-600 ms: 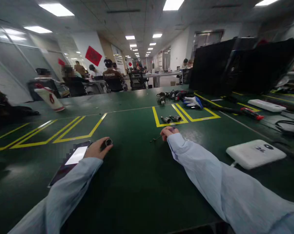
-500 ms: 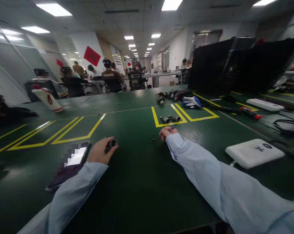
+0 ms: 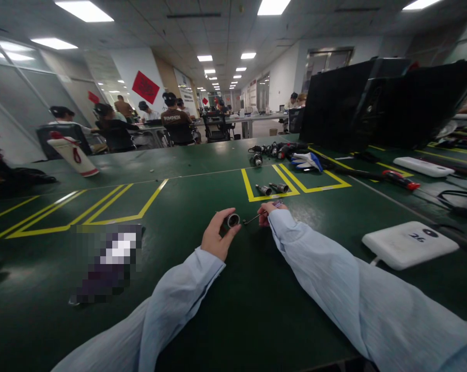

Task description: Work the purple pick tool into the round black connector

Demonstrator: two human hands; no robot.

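Note:
My left hand point(image 3: 217, 236) pinches a hollow metal cylinder point(image 3: 233, 220) between thumb and fingers, its round open end facing right. In my right hand point(image 3: 266, 211) is a thin metal rod point(image 3: 252, 219) whose small knobbed tip points left towards the cylinder. A small gap separates the rod's tip from the cylinder. My closed fingers hide most of the rod's other end. Just beyond my right hand, two metal pieces, each with a narrow stem and a wider hollow end, lie side by side: a left piece point(image 3: 263, 190) and a right piece point(image 3: 279, 187).
Yellow tape point(image 3: 249, 186) marks frames on the green table point(image 3: 233, 310). A blurred dark phone-like object point(image 3: 109, 263) lies left, and a white device point(image 3: 409, 245) right. Farther back are a blue-white glove point(image 3: 307, 161), a red-black tool point(image 3: 401, 180) and black monitors point(image 3: 345, 106).
My left hand has moved right with the metal cylinder, close to the rod's tip. My right hand has shifted slightly right, still holding the rod.

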